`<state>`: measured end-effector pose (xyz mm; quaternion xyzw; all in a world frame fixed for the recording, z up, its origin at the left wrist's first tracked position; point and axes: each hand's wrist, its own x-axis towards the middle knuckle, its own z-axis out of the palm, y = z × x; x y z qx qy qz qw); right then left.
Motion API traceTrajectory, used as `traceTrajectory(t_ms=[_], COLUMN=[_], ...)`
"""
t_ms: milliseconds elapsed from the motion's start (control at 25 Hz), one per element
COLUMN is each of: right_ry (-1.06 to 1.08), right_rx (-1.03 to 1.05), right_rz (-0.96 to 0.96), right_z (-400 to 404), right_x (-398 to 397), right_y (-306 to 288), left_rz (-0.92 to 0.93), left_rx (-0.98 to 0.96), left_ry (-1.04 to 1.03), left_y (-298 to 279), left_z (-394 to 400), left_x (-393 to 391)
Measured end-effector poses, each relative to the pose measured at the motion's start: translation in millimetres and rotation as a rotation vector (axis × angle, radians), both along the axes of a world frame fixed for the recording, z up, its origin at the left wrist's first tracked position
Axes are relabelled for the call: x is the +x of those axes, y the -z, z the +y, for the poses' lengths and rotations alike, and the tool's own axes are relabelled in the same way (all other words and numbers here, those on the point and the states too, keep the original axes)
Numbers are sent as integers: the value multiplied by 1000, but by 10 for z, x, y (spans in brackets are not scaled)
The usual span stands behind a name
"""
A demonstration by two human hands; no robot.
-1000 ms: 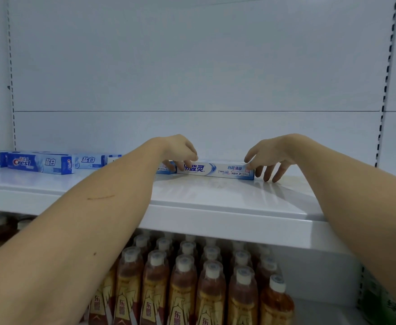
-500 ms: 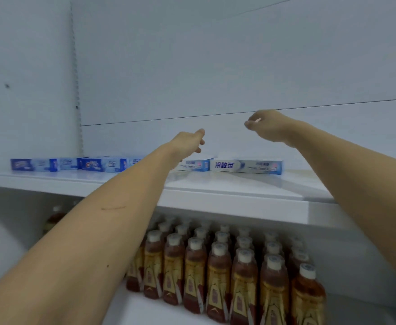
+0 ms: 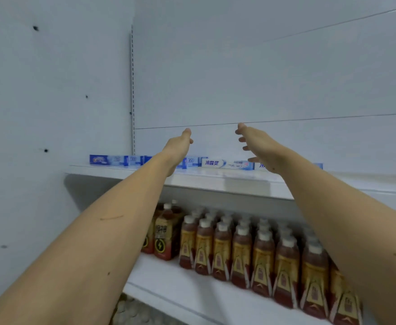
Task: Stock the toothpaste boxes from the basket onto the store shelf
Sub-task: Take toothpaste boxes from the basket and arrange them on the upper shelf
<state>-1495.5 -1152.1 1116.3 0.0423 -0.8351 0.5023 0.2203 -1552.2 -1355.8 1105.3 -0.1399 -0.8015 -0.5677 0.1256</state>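
Left forearm (image 3: 131,207) hides middle toothpaste boxes (image 3: 193,162); right forearm (image 3: 333,219) covers rightmost box (image 3: 319,166); box print blurred.

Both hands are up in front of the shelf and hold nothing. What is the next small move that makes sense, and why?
Probably lower both arms and reach back to the basket, which is out of view, for another box. The left hand and right hand are open and empty above the toothpaste boxes, which lie in a row on the shelf, and bare shelf remains to the right.

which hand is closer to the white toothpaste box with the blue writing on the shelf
Right. The right hand hovers open just above the white toothpaste box's right end; the left hand is raised off to its left, above the blue boxes.
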Motion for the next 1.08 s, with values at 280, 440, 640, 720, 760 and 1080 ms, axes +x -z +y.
traceTrajectory(t_ms=[280,440,640,720,760,1080], right_ry=[-173,-241,-289,-297,-302,-294], right_rx=[-166,-225,-337,-351,-365,-399], right_rz=[-16,-80,-279,-359,-401,-778], right_z=[-1432,-2307,-2884,-2981,-3019,-2956], right_x=[352,379,344,314,310,401], right_y=[430,1054,2281,2814,3096,5236], left_rz=[-20,-107,-304,-383,-425,-851], left_rx=[87,172,232,247,252,286], left_ry=[-28,-18,-58,-80,-86,-201], left_y=[512,1197,2223,2694,2947,4995], left_z=[-1204,-1617,-2025,-2156,-2199,-2158], left_x=[489,739,825,832,855,953])
